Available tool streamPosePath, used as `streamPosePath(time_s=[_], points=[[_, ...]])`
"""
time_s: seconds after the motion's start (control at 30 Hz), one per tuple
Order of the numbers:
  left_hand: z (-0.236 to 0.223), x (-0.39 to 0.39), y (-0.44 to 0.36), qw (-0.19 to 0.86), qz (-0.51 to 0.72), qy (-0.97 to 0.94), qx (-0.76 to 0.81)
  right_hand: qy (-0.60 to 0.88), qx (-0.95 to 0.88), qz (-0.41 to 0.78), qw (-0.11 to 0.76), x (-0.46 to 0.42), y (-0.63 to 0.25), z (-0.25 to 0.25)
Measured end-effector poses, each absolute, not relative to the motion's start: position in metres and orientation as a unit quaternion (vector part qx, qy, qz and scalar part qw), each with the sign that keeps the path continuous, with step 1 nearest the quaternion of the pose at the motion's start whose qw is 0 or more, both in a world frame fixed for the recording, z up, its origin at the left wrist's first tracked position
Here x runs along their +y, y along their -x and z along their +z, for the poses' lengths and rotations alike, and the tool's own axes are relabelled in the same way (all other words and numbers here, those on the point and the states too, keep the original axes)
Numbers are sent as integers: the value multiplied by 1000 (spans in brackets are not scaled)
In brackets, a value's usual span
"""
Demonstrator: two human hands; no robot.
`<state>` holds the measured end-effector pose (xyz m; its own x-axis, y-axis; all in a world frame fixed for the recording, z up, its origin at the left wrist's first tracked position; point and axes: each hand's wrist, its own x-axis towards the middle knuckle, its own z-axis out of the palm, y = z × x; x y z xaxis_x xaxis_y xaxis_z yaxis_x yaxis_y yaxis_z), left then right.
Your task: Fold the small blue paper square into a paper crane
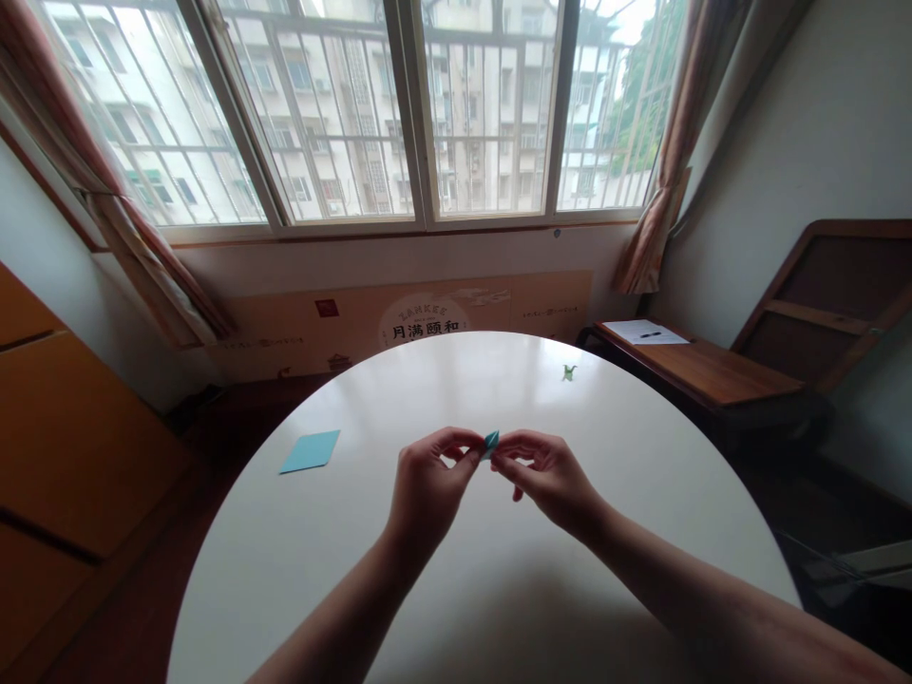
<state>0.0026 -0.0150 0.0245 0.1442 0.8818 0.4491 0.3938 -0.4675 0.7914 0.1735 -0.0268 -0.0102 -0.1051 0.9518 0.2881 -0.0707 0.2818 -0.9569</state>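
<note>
A small piece of folded blue-green paper (491,442) is held above the middle of the white round table (285,589). My left hand (440,472) pinches its left side between thumb and index finger. From the other side, the thumb and fingertips of my right hand (545,472) close on its right edge. The paper comes to a point at the top, with a crease down its face; the fingertips hide its sides. A light blue paper square (311,451) lies flat at the table's left. Farther back on the right sits a small green folded-paper figure (568,372).
Beyond the table a printed cardboard panel (484,304) leans below the barred window (484,114). To the right, a wooden bench (755,375) carries a white sheet (641,332) with a dark item on it. An orange-brown cabinet (85,437) stands at the left.
</note>
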Motion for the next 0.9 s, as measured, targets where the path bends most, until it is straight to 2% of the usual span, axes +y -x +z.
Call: streamPosePath(time_s=[0.3, 0.7, 0.9], points=[[25, -19, -3, 213, 484, -722, 446, 363, -574, 460, 572, -26, -173, -12], [25, -21, -3, 214, 503, -725, 419, 361, -581, 444, 579, -27, -173, -13], [24, -24, -3, 153, 508, -750, 395, 359, -582, 437, 583, -29, -173, -10]])
